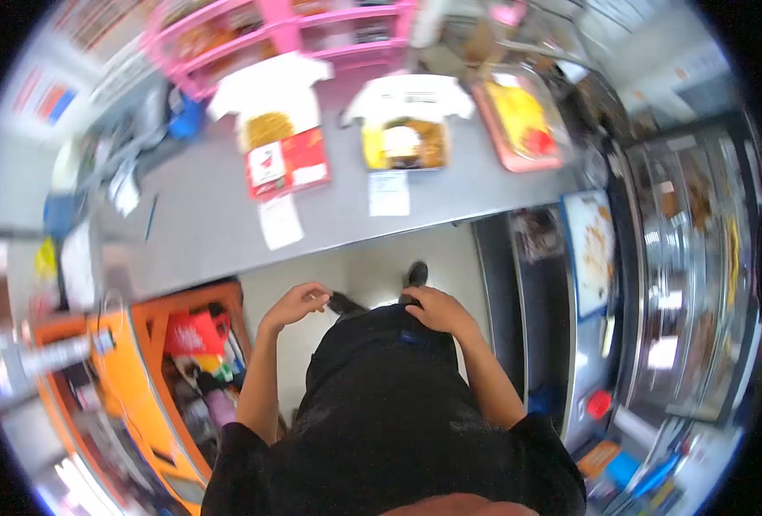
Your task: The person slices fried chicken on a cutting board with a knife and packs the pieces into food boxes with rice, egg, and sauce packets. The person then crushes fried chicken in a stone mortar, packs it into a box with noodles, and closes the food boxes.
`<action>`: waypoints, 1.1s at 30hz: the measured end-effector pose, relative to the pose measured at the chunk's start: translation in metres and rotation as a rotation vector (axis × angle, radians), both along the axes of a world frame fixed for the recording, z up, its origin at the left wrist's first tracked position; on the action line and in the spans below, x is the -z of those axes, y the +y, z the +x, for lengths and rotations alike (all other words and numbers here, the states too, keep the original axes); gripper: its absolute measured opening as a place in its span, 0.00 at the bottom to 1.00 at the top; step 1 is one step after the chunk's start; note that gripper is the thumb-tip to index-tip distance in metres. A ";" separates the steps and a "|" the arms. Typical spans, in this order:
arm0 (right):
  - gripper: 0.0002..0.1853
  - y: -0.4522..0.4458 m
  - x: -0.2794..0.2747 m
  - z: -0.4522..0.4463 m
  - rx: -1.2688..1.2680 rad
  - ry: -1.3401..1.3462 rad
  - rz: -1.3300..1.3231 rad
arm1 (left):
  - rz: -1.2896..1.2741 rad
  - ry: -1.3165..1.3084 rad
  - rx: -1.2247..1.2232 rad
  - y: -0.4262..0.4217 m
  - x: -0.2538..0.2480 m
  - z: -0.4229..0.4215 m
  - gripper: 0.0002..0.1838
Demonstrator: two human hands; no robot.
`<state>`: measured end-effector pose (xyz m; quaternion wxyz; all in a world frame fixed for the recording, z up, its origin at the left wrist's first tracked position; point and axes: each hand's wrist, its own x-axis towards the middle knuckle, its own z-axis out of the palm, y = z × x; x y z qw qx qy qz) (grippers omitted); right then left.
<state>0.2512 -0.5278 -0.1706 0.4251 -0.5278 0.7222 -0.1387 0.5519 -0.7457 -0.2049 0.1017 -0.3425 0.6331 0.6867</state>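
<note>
In the head view my left hand [304, 304] hangs in front of my waist, fingers loosely bent and apart, with nothing in it. My right hand [437, 309] is at the front of my dark clothing [381, 361], its fingers a little curled and no object visible in them. On the steel counter [200, 215] ahead, away from both hands, stand an open food box with a red front [304, 159], another open food box [405, 146] with several foods in it, and a clear-lidded pink tray [523, 125] holding yellow and red food.
Paper slips [279, 222] lie before the two boxes. Pink shelf bins [278, 34] stand behind. An orange cabinet [144, 378] is at left. On the right are a stained white cutting board [589, 249], a glass display case [682, 258] and a red lid [599, 403].
</note>
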 end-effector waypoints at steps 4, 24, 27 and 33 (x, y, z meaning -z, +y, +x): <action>0.20 0.033 0.011 -0.071 0.260 0.003 -0.072 | 0.008 0.122 0.250 -0.016 -0.004 -0.098 0.20; 0.24 0.002 0.069 -0.580 0.998 0.592 -0.772 | -0.074 0.121 0.494 0.099 -0.038 -0.473 0.17; 0.29 0.021 0.047 -0.525 0.958 0.412 -0.769 | -0.059 0.212 0.362 0.110 -0.032 -0.508 0.18; 0.40 0.058 -0.034 -0.367 1.063 -0.422 -0.913 | -0.354 0.628 -0.114 0.156 -0.070 -0.583 0.26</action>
